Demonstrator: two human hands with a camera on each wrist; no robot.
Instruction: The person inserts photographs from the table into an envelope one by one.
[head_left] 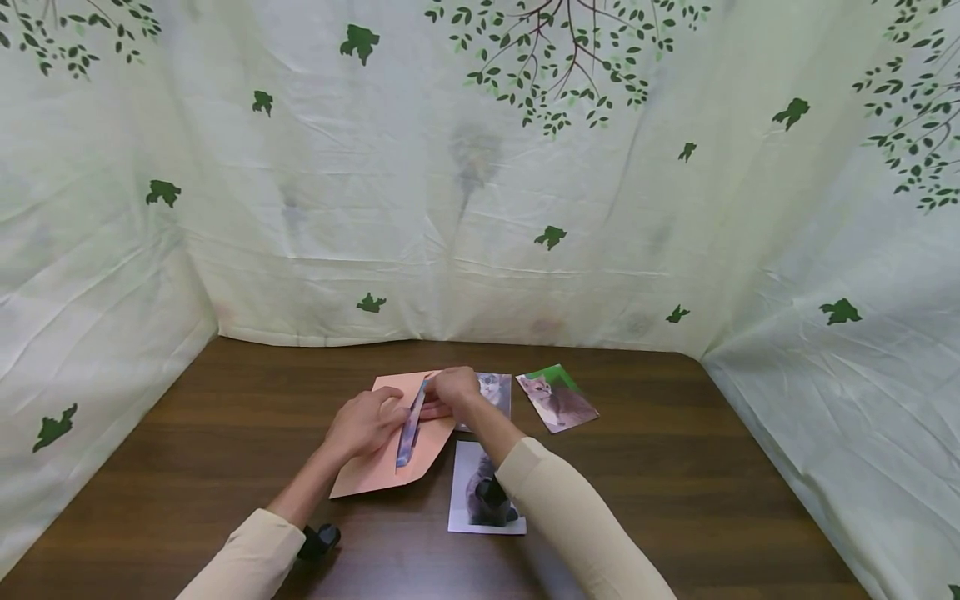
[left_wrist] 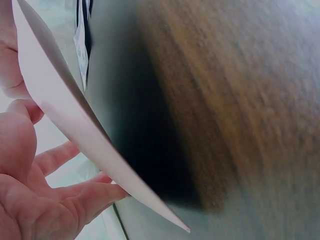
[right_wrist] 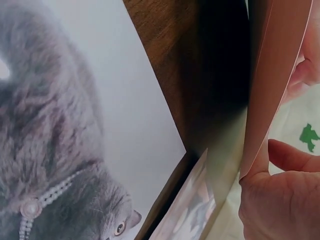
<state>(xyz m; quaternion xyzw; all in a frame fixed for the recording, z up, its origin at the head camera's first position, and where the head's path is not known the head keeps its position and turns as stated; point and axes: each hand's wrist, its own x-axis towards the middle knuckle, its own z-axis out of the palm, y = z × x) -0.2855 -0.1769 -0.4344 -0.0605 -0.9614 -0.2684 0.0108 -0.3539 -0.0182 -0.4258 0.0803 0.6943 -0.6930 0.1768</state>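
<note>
1. A dark wood-grain bench [head_left: 675, 467] stands before pale cloth [head_left: 300, 183] printed with leaves and branches.
2. On the bench's middle, between the hands, the angular peach paper [head_left: 363, 477] is tilted, partly raised; a narrow bluish picture print [head_left: 407, 446] lies across its face.
3. The right hand [head_left: 453, 390] has a pinching grip on the print's upper end; the left hand [head_left: 366, 423] touches the paper, though I cannot tell whether its grip is clenched.
4. Fingers cover part of the print; the right forearm [head_left: 491, 429] hides part of the grey-cat photo [head_left: 462, 475].
</note>
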